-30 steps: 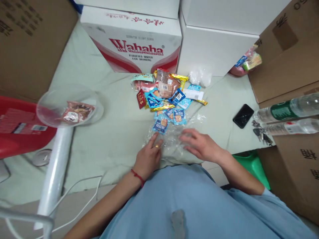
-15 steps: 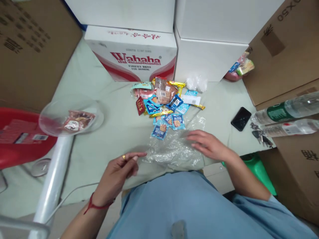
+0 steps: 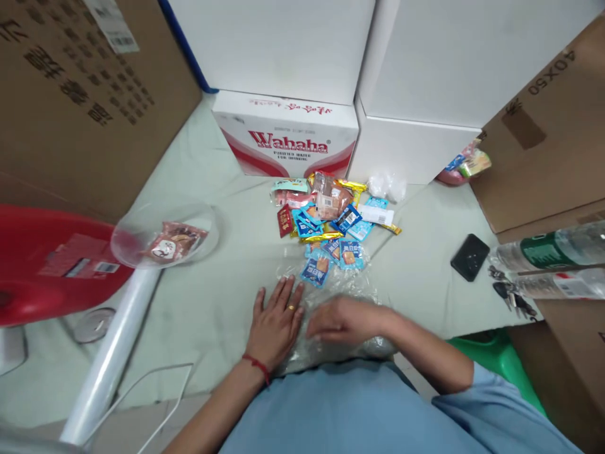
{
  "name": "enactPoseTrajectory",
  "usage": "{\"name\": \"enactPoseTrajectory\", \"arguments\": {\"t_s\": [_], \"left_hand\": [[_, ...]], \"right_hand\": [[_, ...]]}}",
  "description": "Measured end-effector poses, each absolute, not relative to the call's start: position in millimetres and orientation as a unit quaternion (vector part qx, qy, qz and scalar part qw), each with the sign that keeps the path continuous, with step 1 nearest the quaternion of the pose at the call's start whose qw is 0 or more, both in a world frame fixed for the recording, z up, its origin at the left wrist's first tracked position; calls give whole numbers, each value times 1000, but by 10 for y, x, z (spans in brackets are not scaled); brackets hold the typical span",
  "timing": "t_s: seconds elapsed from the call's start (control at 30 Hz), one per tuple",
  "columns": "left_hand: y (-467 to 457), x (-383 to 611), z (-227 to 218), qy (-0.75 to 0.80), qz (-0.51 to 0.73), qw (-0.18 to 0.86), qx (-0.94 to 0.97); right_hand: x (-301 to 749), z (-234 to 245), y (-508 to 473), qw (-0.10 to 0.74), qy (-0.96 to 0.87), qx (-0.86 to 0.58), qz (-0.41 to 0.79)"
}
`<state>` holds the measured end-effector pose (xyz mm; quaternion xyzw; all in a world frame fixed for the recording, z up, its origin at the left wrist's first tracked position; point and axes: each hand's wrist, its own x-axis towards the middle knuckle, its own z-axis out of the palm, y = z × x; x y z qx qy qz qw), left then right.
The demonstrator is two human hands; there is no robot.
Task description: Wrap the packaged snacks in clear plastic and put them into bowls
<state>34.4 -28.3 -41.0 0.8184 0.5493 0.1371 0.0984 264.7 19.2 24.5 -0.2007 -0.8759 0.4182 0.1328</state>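
Observation:
A crumpled clear plastic bag [image 3: 340, 287] lies on the pale green cloth just in front of me. My left hand [image 3: 274, 321], with a gold ring and a red wrist cord, rests flat with fingers spread on the bag's left edge. My right hand [image 3: 345, 320] lies palm down on the bag, fingers stretched toward the left hand. Just beyond the bag sits a heap of small snack packets [image 3: 331, 217], mostly blue, with gold and red ones among them.
A clear bowl [image 3: 137, 236] with a snack packet stands left beside a red chair [image 3: 42, 265] and a white pole [image 3: 113, 359]. Cardboard and white boxes, one marked Wahaha [image 3: 288, 142], ring the cloth. A black phone [image 3: 469, 256], keys [image 3: 508, 296] and water bottles [image 3: 548, 252] lie right.
My left hand has come back from the left and now lies flat on the bag's edge. My right hand slid leftward across the bag. The view shifted, showing more of the boxes.

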Motion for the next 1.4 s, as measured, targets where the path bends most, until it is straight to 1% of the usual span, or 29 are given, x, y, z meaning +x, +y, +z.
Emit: {"name": "enactPoseTrajectory", "arguments": {"t_s": [0.03, 0.07, 0.13, 0.17, 0.2, 0.27, 0.33, 0.4, 0.47, 0.6, 0.7, 0.77, 0.83, 0.9, 0.97, 1.03, 1.1, 1.17, 1.2, 1.27, 1.33, 1.37, 1.4], "left_hand": [[-303, 345, -409, 548, 127, 94, 821], [-314, 358, -398, 547, 121, 92, 823], [-312, 395, -371, 546, 114, 88, 825], [-305, 411, -362, 544, 112, 85, 827], [-297, 421, -359, 542, 110, 81, 829], [-288, 425, -365, 541, 108, 72, 831], [-288, 415, -381, 546, 112, 63, 828], [-292, 404, -396, 550, 121, 55, 825], [-295, 399, -404, 548, 127, 52, 826], [-289, 404, -389, 547, 128, 62, 825], [-281, 412, -366, 553, 126, 77, 820], [-277, 416, -356, 554, 124, 86, 819], [-274, 419, -352, 554, 122, 94, 818], [-274, 420, -354, 555, 122, 97, 817], [-275, 422, -357, 557, 121, 96, 816], [-277, 423, -358, 559, 119, 94, 815], [-278, 426, -355, 559, 117, 94, 816], [-279, 433, -349, 559, 117, 96, 815], [-279, 437, -345, 560, 117, 98, 814], [-278, 447, -335, 562, 120, 105, 812], [-275, 452, -325, 561, 123, 117, 810], [-274, 451, -323, 560, 125, 122, 810], [-276, 449, -322, 560, 126, 127, 809]], "right_hand": [[2725, 306, 377, 157, -872, -237, 400], [2775, 352, 581, 187, -869, -289, 356], [2763, 393, 1004, 231, -853, -396, 248], [2702, 392, 1198, 238, -845, -436, 197], [2613, 383, 1364, 228, -842, -463, 157], [2400, 361, 1601, 174, -853, -480, 105], [2229, 365, 1721, 109, -870, -473, 80], [2182, 408, 1779, 70, -871, -481, 71], [2286, 480, 1837, 73, -850, -517, 61], [2763, 621, 2046, 122, -778, -615, 40], [2999, 690, 2171, 117, -729, -674, 21], [2965, 709, 2172, 136, -738, -661, -8], [2784, 688, 2105, 132, -797, -589, -10], [2532, 610, 2006, 67, -869, -490, 31], [2300, 484, 1925, -4, -899, -432, 73], [2153, 355, 1893, -30, -894, -438, 89], [2116, 275, 1900, -27, -883, -459, 93], [2180, 273, 1912, 1, -873, -478, 100], [2246, 301, 1909, 33, -863, -492, 107], [2438, 395, 1869, 132, -832, -521, 141], [2690, 508, 1766, 244, -779, -537, 212], [2827, 560, 1686, 283, -748, -538, 265], [2962, 604, 1588, 301, -720, -533, 327]]}}
